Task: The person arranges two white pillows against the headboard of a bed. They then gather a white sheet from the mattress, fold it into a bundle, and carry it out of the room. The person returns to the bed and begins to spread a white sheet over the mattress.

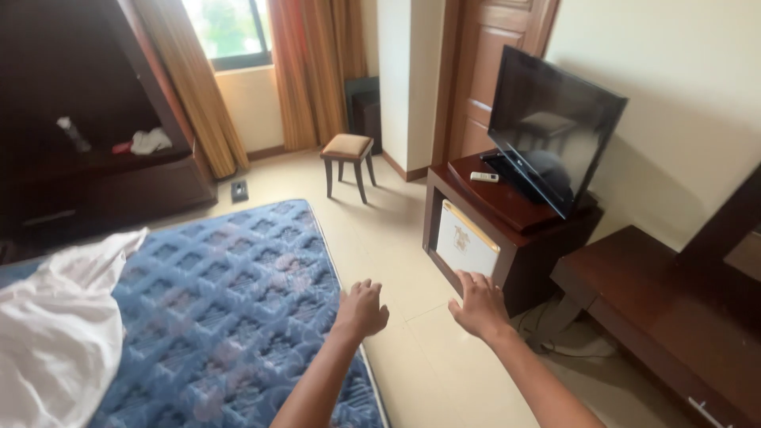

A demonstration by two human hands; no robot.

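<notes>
**Both hands empty beside the mattress's near right edge**

The left hand (361, 307) hung loosely curled, fingers bent but closed on nothing, right over the right edge of the blue quilted mattress (230, 301) — the nearer of the two hands to it. The right hand (480, 304) was spread, palm down, holding nothing, out over the tiled floor (396, 261) between that edge and the wooden cabinet (507, 238).

The mattress lay below and to the left of the hands, its long axis running away toward the window (226, 30), its far right corner near a small stool (347, 158). A crumpled white sheet (55, 333) covered its left side, well apart from both hands.

On the cabinet's top stood a dark television (551, 127) and a white remote (483, 177) — beyond the right hand, with a low wooden bench (634, 293) farther right. Nothing lay between the left hand and the mattress edge.
</notes>
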